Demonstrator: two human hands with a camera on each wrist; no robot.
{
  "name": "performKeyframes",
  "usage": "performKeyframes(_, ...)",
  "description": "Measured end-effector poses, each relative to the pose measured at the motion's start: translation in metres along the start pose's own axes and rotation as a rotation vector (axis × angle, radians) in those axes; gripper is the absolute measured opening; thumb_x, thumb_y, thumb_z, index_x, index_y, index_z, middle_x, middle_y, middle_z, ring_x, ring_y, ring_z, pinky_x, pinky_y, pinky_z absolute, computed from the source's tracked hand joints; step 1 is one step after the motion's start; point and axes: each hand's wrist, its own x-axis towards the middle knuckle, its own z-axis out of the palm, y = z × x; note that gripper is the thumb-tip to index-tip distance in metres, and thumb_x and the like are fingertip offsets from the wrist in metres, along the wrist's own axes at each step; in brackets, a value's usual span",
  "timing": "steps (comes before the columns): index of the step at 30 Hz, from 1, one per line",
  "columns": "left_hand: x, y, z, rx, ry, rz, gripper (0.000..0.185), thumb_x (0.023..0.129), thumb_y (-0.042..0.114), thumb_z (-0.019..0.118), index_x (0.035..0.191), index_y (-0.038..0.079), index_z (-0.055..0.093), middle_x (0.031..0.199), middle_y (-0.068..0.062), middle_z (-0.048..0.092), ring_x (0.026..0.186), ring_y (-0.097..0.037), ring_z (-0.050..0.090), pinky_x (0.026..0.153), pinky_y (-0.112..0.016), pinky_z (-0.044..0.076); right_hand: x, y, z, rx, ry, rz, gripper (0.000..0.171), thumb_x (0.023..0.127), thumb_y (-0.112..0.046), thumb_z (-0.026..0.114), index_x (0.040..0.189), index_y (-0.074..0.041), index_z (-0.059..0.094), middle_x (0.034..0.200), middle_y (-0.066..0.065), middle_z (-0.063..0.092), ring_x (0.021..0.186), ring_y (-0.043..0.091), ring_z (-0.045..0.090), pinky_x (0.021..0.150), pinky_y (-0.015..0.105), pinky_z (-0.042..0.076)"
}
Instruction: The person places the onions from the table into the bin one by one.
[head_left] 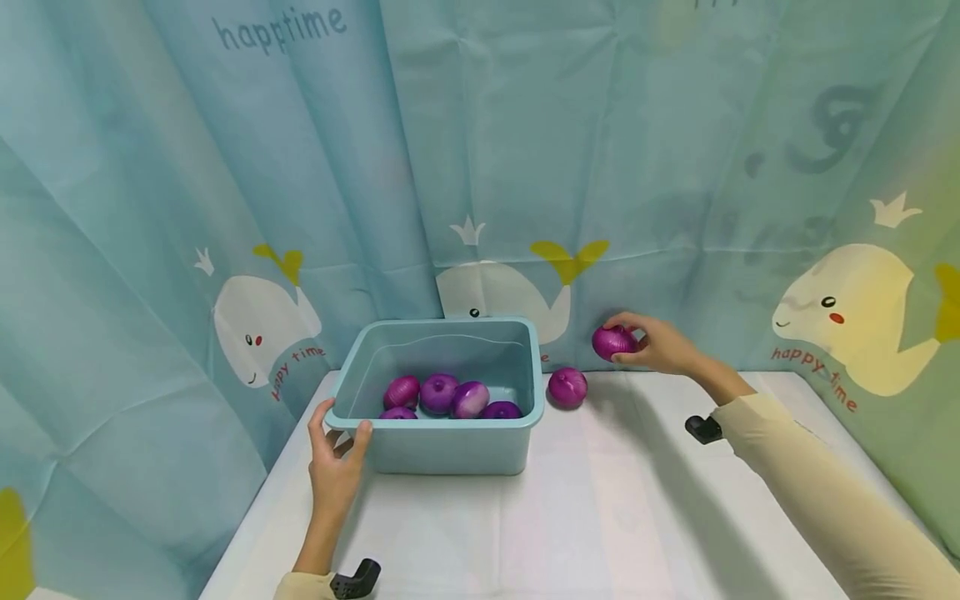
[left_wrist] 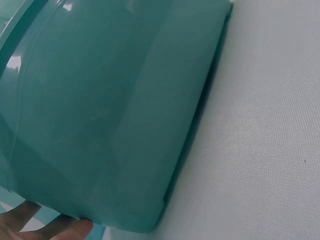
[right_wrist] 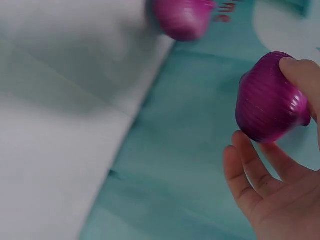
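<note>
My right hand [head_left: 654, 343] holds a purple onion [head_left: 614, 342] between thumb and fingertips, raised above the far edge of the table. In the right wrist view the thumb lies on top of this onion [right_wrist: 270, 100] and fingertips support it from below. A second onion [head_left: 567, 388] sits on the table just right of a light blue plastic bin [head_left: 450, 448]. Several purple onions [head_left: 438, 392] lie inside the bin, some partly hidden by its front wall. At the bin's front left corner my left hand [head_left: 335, 471] grips the rim, fingers against the outer side [left_wrist: 75, 229].
A white cloth covers the table [head_left: 585, 517]. Right behind it hangs a blue curtain [head_left: 660, 167] printed with whales, also enclosing the left and right sides. The bin stands near the table's back left, close to the curtain.
</note>
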Motion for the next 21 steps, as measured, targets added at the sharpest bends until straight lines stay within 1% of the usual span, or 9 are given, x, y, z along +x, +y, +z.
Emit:
performKeyframes(5,0.0,-0.003,0.001,0.009,0.008,0.007,0.071,0.1,0.025,0.067,0.158,0.025,0.027,0.158,-0.021,0.037,0.135,-0.047,0.049,0.081,-0.005,0.041,0.009,-0.021,-0.026,-0.049,0.053,0.02,0.048,0.085,-0.009,0.084,0.129,-0.008,0.064,0.119,0.019,0.065,0.086,0.031,0.069,0.078,0.047,0.056)
performKeyframes(7,0.0,-0.003,0.001,0.008,0.006,0.004,0.072,0.1,0.025,0.068,0.159,0.026,0.026,0.158,-0.021,0.037,0.134,-0.046,0.049,0.08,-0.005,0.041,0.012,-0.028,-0.035,-0.063,0.091,0.039,0.05,0.086,-0.013,0.084,0.131,-0.011,0.063,0.122,0.018,0.064,0.089,0.033,0.069,0.079,0.047,0.055)
performKeyframes(8,-0.001,-0.003,0.0,0.003,0.004,0.002,0.072,0.1,0.025,0.068,0.159,0.026,0.026,0.158,-0.021,0.037,0.134,-0.046,0.05,0.08,-0.006,0.041,0.014,-0.032,-0.038,-0.062,0.112,0.054,0.051,0.086,-0.014,0.084,0.133,-0.012,0.063,0.123,0.017,0.063,0.09,0.032,0.069,0.079,0.044,0.055)
performKeyframes(10,-0.001,-0.003,0.0,-0.004,0.0,-0.004,0.072,0.1,0.025,0.068,0.159,0.027,0.026,0.158,-0.021,0.037,0.133,-0.046,0.051,0.079,-0.006,0.042,0.015,-0.037,-0.044,-0.058,0.151,0.082,0.052,0.087,-0.017,0.084,0.134,-0.014,0.062,0.125,0.015,0.062,0.093,0.032,0.068,0.079,0.035,0.055)
performKeyframes(12,-0.001,-0.002,0.0,-0.013,-0.004,-0.006,0.073,0.1,0.025,0.068,0.159,0.028,0.026,0.157,-0.022,0.038,0.131,-0.046,0.052,0.078,-0.007,0.043,0.016,-0.042,-0.047,-0.05,0.186,0.102,0.053,0.087,-0.019,0.084,0.136,-0.016,0.062,0.126,0.014,0.062,0.096,0.031,0.067,0.076,0.024,0.053)
performKeyframes(14,-0.001,-0.002,0.0,-0.02,-0.006,-0.006,0.074,0.099,0.025,0.069,0.159,0.027,0.026,0.157,-0.022,0.038,0.13,-0.046,0.053,0.078,-0.007,0.043,0.016,-0.044,-0.05,-0.036,0.209,0.111,0.053,0.088,-0.018,0.084,0.136,-0.016,0.062,0.127,0.012,0.061,0.098,0.032,0.066,0.075,0.016,0.051)
performKeyframes(16,-0.001,-0.001,0.0,-0.019,-0.009,-0.003,0.074,0.099,0.025,0.069,0.16,0.027,0.026,0.157,-0.022,0.039,0.13,-0.046,0.054,0.078,-0.007,0.043,0.015,-0.045,-0.052,-0.036,0.225,0.108,0.054,0.087,-0.018,0.084,0.136,-0.016,0.062,0.127,0.011,0.061,0.098,0.032,0.067,0.075,0.014,0.05)
performKeyframes(21,-0.001,-0.001,0.0,-0.022,-0.01,-0.003,0.075,0.099,0.023,0.07,0.16,0.026,0.026,0.156,-0.022,0.04,0.13,-0.046,0.053,0.077,-0.008,0.044,0.014,-0.045,-0.055,-0.043,0.236,0.107,0.054,0.087,-0.019,0.084,0.136,-0.018,0.061,0.129,0.01,0.06,0.098,0.032,0.068,0.074,0.013,0.05)
